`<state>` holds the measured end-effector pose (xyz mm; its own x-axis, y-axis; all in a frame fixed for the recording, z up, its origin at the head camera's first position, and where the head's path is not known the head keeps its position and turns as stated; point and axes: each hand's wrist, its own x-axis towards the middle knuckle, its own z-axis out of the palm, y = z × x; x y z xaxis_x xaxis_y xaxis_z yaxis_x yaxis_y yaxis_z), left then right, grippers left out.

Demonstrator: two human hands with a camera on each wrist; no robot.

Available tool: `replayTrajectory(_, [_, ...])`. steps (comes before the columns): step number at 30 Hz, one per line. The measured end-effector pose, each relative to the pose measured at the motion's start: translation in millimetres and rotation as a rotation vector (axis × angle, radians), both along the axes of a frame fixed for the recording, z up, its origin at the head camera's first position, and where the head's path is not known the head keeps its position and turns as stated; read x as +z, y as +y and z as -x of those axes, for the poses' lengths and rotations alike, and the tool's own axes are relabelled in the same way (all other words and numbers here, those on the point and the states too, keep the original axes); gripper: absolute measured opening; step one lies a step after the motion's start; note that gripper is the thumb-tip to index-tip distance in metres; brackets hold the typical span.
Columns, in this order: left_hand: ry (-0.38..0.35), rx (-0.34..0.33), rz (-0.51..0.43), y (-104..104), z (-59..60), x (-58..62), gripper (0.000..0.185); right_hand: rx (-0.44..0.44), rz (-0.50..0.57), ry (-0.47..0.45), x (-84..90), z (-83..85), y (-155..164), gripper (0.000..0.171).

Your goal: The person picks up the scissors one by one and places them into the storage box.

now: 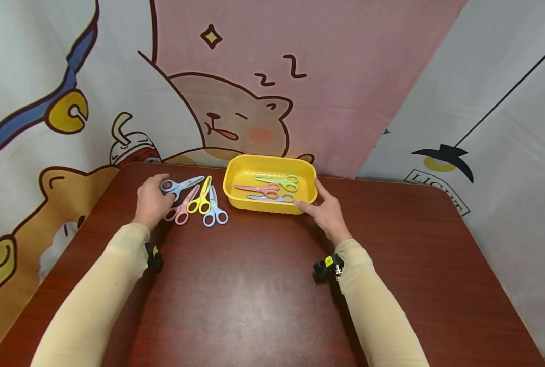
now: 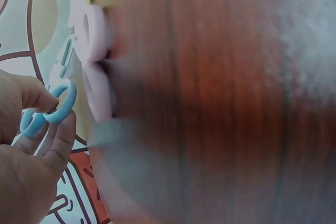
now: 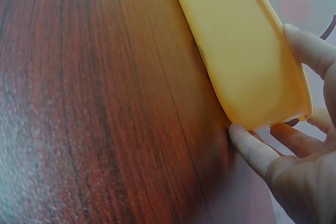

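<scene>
At the left, my left hand [image 1: 152, 202] pinches a pair of blue scissors [image 1: 190, 182] by the handle loops; the left wrist view shows thumb and fingers on the blue loops [image 2: 71, 103]. Beside it lie pink scissors [image 1: 192, 193], yellow scissors [image 1: 206, 186] and light blue scissors [image 1: 213, 204], fanned on the table. My right hand [image 1: 329, 214] grips the right end of a yellow plastic basket [image 1: 254, 205], thumb at the rim and fingers round the corner. In the basket lie green scissors [image 1: 290, 179], pink scissors [image 1: 270, 190] and blue-purple scissors [image 1: 285, 198].
The dark red wooden table [image 1: 254, 285] runs up to a cartoon-printed curtain [image 1: 345, 102] behind the basket. The basket stands close to the table's back edge. A small black camera sits on each wrist.
</scene>
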<state>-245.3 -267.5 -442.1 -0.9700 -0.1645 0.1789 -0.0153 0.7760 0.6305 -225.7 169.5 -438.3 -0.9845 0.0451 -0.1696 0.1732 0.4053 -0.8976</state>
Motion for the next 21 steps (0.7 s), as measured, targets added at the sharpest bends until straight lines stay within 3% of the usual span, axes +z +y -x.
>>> replayTrajectory(12, [-0.035, 0.004, -0.047, 3, -2.9, 11.9, 0.052, 0.000, -0.009, 0.009, -2.1, 1.2, 0, 0.098])
replayTrajectory(21, [-0.045, 0.006, -0.086, 3, -1.3, 13.4, 0.048, 0.000, -0.005, 0.018, -3.2, 1.9, 1, 0.096])
